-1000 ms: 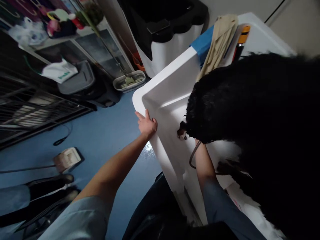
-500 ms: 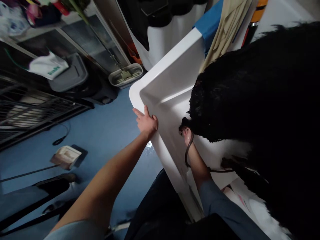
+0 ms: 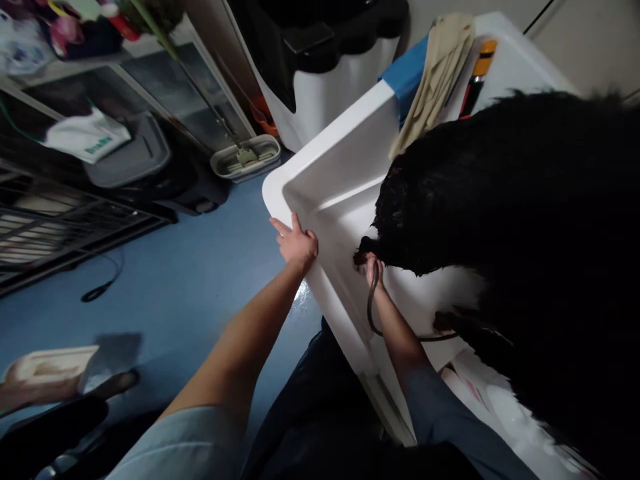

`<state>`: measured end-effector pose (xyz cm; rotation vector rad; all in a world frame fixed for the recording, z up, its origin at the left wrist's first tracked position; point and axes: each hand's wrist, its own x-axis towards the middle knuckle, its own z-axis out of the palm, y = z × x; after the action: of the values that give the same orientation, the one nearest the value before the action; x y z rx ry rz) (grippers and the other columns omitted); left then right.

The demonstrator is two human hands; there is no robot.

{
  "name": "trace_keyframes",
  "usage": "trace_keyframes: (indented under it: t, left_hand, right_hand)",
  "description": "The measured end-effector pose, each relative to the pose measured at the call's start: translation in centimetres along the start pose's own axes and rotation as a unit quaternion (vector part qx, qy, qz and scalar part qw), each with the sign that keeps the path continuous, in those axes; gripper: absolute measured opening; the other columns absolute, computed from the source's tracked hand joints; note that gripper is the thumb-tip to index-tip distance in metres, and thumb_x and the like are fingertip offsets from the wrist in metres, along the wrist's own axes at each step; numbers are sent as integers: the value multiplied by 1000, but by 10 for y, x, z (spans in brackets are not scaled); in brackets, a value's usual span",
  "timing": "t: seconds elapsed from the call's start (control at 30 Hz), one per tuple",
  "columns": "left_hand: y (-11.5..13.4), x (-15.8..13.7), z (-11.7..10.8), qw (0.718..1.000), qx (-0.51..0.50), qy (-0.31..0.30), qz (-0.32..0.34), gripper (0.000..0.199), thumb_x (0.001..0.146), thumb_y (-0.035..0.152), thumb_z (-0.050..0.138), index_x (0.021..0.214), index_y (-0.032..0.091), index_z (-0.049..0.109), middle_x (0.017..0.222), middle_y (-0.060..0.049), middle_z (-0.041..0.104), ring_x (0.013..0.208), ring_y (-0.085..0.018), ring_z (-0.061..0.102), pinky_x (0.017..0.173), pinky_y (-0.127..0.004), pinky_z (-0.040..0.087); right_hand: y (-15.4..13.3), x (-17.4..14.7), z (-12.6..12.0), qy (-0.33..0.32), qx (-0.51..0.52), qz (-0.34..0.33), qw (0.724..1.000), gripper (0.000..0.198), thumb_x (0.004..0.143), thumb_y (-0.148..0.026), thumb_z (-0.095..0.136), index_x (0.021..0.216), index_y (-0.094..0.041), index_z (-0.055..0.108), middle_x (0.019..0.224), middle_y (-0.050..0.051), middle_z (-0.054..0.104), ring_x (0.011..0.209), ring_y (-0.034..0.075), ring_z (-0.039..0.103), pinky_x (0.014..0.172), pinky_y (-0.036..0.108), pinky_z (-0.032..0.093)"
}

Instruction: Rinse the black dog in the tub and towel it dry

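A large black-furred dog [image 3: 500,220], its coat wet in places, stands in a white tub [image 3: 345,140]. My left hand [image 3: 297,245] rests on the tub's near rim by the corner, fingers spread apart. Inside the tub, my right hand [image 3: 373,268] is closed on a thin brown hose [image 3: 371,310], right beside the dog's dark wet paw [image 3: 363,250]. The hose loops down beside my wrist and runs off behind my forearm. Fur partly hides my right fingertips.
A tan cloth [image 3: 435,77] and a blue one [image 3: 406,73] hang over the tub's divider, near an orange-capped tool [image 3: 480,70]. A mop bucket [image 3: 245,157], a grey-lidded bin [image 3: 130,153] and a wire cage [image 3: 65,230] stand left. A person's leg and a dustpan [image 3: 50,370] show lower left.
The view has shifted slightly, showing more of the tub's far end. The dustpan at lower left has moved left and down with the person. My hands stay nearly in place.
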<state>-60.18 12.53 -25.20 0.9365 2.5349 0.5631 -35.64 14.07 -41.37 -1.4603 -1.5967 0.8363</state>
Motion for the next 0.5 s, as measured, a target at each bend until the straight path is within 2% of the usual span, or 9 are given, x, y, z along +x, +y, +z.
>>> trace_keyframes:
  t: [0.07,0.17,0.27,0.33,0.4,0.43,0.5]
  left_hand:
    - [2,0,-1,1000,-4,-8,-1,76,96,35,57,168,26,34,178,-17,4,139,-44,51,109,-62,52]
    - [2,-2,-5,1000,-15,-25,7,75,97,32,56,168,24,34,178,-20,3,142,-46,48,110,-64,50]
    - [-6,-8,-11,998,-31,-35,47,74,99,26,56,168,15,32,175,-27,1,149,-52,37,113,-68,44]
    - [-14,-11,-12,988,-36,-50,140,72,97,21,58,164,6,37,174,-30,10,157,-52,23,123,-70,30]
    - [-16,-14,-10,959,-50,-98,261,64,93,16,63,155,4,51,172,-27,23,162,-46,13,131,-65,13]
    - [-13,-15,-7,940,-74,-142,300,59,90,13,65,148,6,59,170,-26,30,163,-44,13,133,-63,7]
    - [3,-18,4,906,-143,-253,307,48,85,8,67,132,8,71,165,-25,40,161,-45,22,134,-61,10]
  right_hand:
    - [-24,-19,-24,32,-8,-25,999,58,104,-55,35,123,-13,69,116,18,73,113,29,69,103,51,56]
    - [-56,-44,-61,114,-14,-89,989,61,101,-54,41,144,-12,58,138,22,65,131,31,62,113,53,50]
    - [-79,-51,-89,162,-42,-99,981,64,101,-53,42,145,-10,58,133,23,67,125,32,65,107,54,53]
    - [-91,-46,-100,166,-79,-109,977,63,98,-55,46,139,-11,63,127,21,69,119,31,68,103,51,55]
    - [-102,-40,-104,164,-103,-108,975,60,96,-55,49,133,-11,68,123,20,70,114,31,69,100,50,57]
    - [-108,-37,-105,164,-110,-93,976,58,95,-53,49,129,-12,69,119,19,71,110,30,70,99,51,58]
    - [-120,-34,-104,160,-131,-51,977,54,93,-51,51,124,-12,71,111,16,72,105,30,70,98,54,58]
